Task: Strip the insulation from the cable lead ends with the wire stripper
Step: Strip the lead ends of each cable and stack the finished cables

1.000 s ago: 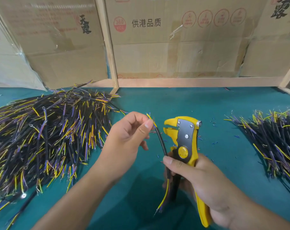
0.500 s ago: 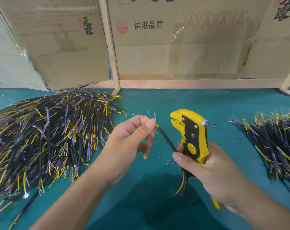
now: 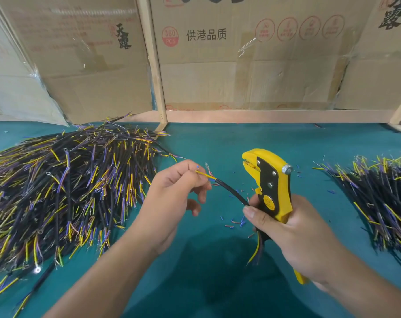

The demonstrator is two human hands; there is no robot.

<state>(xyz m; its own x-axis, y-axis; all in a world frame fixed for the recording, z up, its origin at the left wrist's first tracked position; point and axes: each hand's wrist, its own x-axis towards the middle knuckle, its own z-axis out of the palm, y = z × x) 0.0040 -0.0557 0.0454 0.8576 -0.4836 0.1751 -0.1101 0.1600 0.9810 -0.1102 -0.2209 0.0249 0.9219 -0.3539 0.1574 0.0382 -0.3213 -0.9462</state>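
Teal table [image 3: 217,143]. Large cable pile [image 3: 64,191] left of scattered insulation scraps [image 3: 235,222]; smaller cable pile [image 3: 378,203] right of scraps. Cardboard boxes [image 3: 252,65] stand behind scraps along table's far edge.

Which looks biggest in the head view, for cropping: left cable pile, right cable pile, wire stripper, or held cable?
1. Left cable pile
2. Right cable pile, cut off by the frame
3. Wire stripper
4. Held cable

Big cable pile [image 3: 64,191] sits left on the table [image 3: 217,143], smaller cable pile [image 3: 378,203] far right. Between them, left hand [image 3: 172,203] and right hand [image 3: 293,230] share one cable [image 3: 231,191]; wire stripper [image 3: 272,182] upright in the right. Cardboard boxes [image 3: 252,65] behind.
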